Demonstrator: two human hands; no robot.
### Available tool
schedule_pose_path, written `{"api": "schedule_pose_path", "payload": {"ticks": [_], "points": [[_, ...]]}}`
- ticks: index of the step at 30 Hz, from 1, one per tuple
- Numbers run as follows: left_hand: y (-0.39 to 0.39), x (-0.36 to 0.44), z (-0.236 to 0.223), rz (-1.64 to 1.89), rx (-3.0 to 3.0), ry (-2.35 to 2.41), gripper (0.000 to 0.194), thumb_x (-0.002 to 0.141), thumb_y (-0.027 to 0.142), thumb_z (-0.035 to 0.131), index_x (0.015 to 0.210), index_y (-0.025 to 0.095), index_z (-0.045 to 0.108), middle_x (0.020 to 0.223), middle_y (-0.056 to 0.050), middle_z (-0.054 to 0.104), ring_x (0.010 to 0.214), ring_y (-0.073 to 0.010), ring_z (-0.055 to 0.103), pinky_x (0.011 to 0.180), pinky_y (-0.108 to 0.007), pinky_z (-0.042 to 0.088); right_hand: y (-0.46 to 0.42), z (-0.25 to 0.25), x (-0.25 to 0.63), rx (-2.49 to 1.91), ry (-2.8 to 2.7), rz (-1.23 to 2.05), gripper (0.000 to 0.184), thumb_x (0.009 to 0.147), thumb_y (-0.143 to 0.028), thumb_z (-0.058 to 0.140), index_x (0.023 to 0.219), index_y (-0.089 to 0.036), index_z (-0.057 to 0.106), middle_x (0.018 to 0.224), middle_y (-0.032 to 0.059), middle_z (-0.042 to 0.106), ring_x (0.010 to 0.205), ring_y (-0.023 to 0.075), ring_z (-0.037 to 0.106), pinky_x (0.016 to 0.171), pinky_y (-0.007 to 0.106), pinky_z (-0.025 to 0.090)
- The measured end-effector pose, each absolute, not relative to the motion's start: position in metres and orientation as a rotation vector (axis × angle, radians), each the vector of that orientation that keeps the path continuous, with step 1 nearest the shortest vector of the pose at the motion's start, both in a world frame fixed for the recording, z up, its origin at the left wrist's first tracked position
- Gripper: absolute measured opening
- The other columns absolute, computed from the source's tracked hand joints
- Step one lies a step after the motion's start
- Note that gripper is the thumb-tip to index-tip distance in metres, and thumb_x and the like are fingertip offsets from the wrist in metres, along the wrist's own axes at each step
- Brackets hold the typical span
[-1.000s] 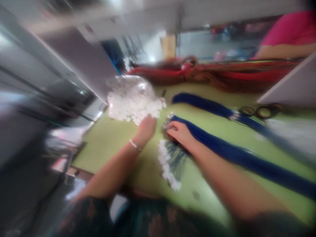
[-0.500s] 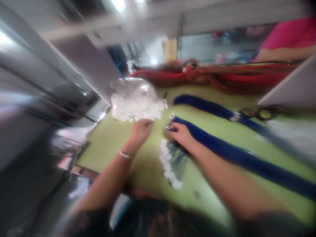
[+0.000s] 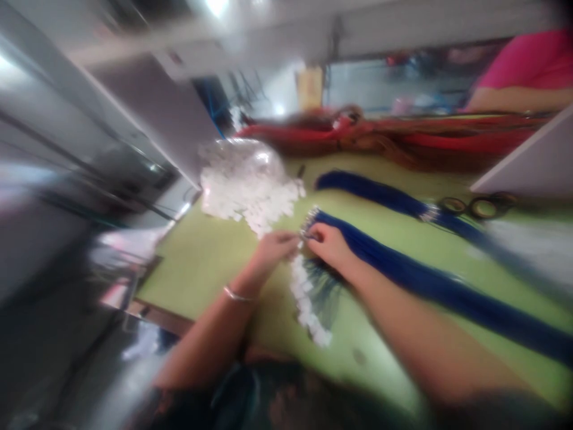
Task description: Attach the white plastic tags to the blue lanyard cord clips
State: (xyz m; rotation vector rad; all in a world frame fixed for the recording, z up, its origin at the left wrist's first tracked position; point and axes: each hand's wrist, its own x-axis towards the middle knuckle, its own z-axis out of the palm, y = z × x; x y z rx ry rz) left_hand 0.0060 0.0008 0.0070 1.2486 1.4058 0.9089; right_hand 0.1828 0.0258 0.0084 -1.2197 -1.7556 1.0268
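Note:
The picture is blurred. My left hand (image 3: 275,248) has its fingers pinched together beside the metal-tipped end of a long blue wire bundle (image 3: 416,272); what it pinches is too small to tell, probably a small white piece. My right hand (image 3: 329,245) rests on that same end of the bundle, fingers curled on the wire tips. The two hands almost touch. Just below them lies a row of white pieces fitted to dark wires (image 3: 308,301). A heap of loose white plastic pieces (image 3: 248,194) spills from a clear bag behind my left hand.
On the green table (image 3: 210,257), a second blue wire bundle (image 3: 380,191) lies farther back, with tape rolls (image 3: 478,206) at its right end. Red wire bundles (image 3: 403,140) run along the far edge. A person in a pink top (image 3: 523,71) is at the upper right.
My left hand drew back from the heap of white pieces and moved right, up to the wire tips under my right hand. My right hand stayed on the bundle's end.

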Motion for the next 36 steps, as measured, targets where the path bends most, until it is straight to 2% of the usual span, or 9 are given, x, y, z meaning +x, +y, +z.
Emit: {"api": "schedule_pose_path", "payload": {"ticks": [5,10,14,19,25,30,36], "points": [[-0.001,0.011,0.008,0.973,1.269,1.431,0.034,0.071,0.039,0.072,0.093,0.013,0.073,0.058,-0.003,0.064,0.048,-0.0114,0.057,0.051,-0.024,0.048,0.024,0.007,0.182,-1.209,-1.823,1.029,0.008,0.067,-0.022,0.053,0.063,-0.017,0.057,0.058,-0.0032,0.053,0.056,0.0107,0.043,0.055,0.023,0.033],[-0.001,0.011,0.006,0.986,1.268,1.475,0.032,0.071,0.041,0.072,0.083,0.011,0.073,0.057,-0.003,0.063,0.047,-0.0109,0.056,0.051,-0.024,0.047,0.025,0.005,0.184,-1.176,-1.759,1.099,0.015,0.074,-0.022,0.049,0.066,-0.017,0.06,0.061,-0.0013,0.059,0.06,0.0121,0.049,0.059,0.022,0.036],[0.001,0.008,-0.003,0.952,1.222,1.455,0.035,0.071,0.046,0.072,0.079,0.011,0.072,0.058,-0.004,0.063,0.048,-0.0099,0.055,0.05,-0.023,0.045,0.025,0.004,0.183,-1.237,-1.693,1.024,0.017,0.078,-0.026,0.049,0.071,-0.018,0.062,0.063,-0.0004,0.062,0.061,0.0127,0.052,0.06,0.023,0.038],[0.002,0.005,-0.007,0.929,1.248,1.443,0.031,0.073,0.043,0.071,0.08,0.013,0.071,0.058,-0.003,0.063,0.048,-0.0098,0.055,0.051,-0.022,0.044,0.025,0.006,0.182,-1.265,-1.8,1.028,0.011,0.07,-0.022,0.056,0.07,-0.015,0.065,0.064,0.0001,0.063,0.059,0.0125,0.051,0.059,0.024,0.038],[0.001,0.008,-0.006,0.928,1.326,1.467,0.029,0.075,0.043,0.07,0.081,0.014,0.071,0.059,-0.002,0.063,0.049,-0.0105,0.054,0.052,-0.023,0.043,0.024,0.009,0.182,-1.303,-1.69,1.033,0.011,0.067,-0.02,0.056,0.07,-0.015,0.066,0.065,0.0006,0.065,0.061,0.0129,0.053,0.062,0.024,0.041],[-0.001,0.01,-0.009,0.941,1.299,1.422,0.028,0.076,0.041,0.068,0.08,0.014,0.071,0.058,-0.001,0.061,0.048,-0.0091,0.052,0.049,-0.021,0.04,0.023,0.009,0.18,-1.324,-1.607,1.079,0.01,0.069,-0.019,0.052,0.071,-0.017,0.062,0.064,-0.0006,0.063,0.058,0.0124,0.052,0.059,0.024,0.04],[0.0,0.011,-0.007,0.966,1.246,1.428,0.024,0.073,0.037,0.071,0.078,0.014,0.071,0.054,0.0,0.06,0.045,-0.0084,0.049,0.046,-0.021,0.037,0.022,0.007,0.179,-1.282,-1.74,1.004,0.011,0.071,-0.023,0.056,0.073,-0.016,0.064,0.068,0.0015,0.065,0.063,0.0139,0.054,0.065,0.025,0.042]]}}
